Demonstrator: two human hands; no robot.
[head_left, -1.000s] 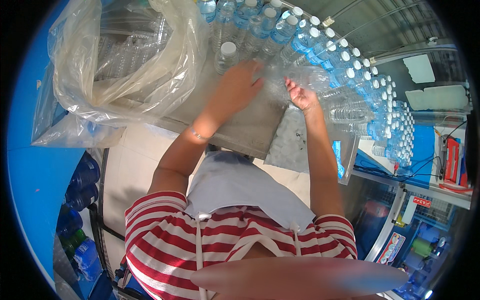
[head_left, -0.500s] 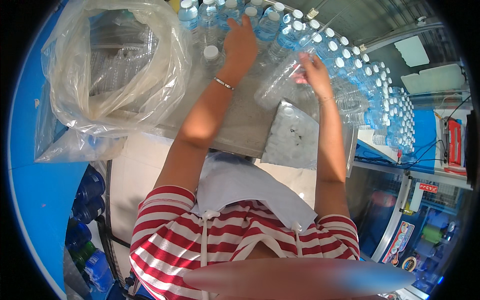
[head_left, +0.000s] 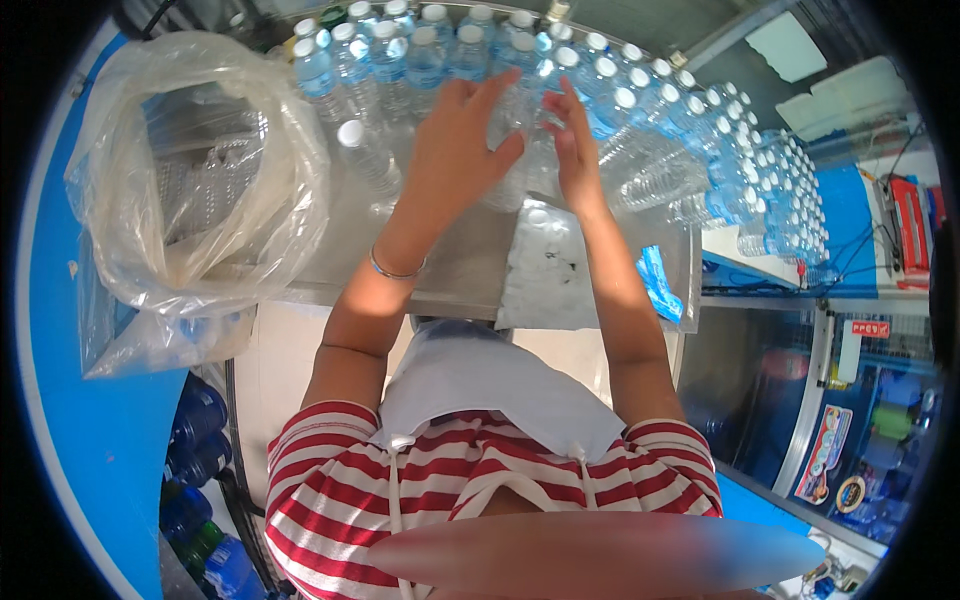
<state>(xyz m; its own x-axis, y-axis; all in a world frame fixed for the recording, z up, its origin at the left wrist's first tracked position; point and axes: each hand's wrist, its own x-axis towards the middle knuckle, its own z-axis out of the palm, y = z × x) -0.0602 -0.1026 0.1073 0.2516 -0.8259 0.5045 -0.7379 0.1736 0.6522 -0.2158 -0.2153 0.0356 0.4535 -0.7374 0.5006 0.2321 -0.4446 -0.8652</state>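
Clear uncapped bottle (head_left: 512, 185): located at the counter (head_left: 452, 280), between the left hand (head_left: 447, 160) and the right hand (head_left: 577, 160). Fingers of both hands are spread; contact with the bottle cannot be told (its transparent wall merges with the background). Support the bottle from opposite sides using light, even pressure, as thin plastic will probably dent. Keep the left wrist clear of the lone capped bottle (head_left: 368, 155) and the fingertips off the labelled bottles (head_left: 425, 72) behind.
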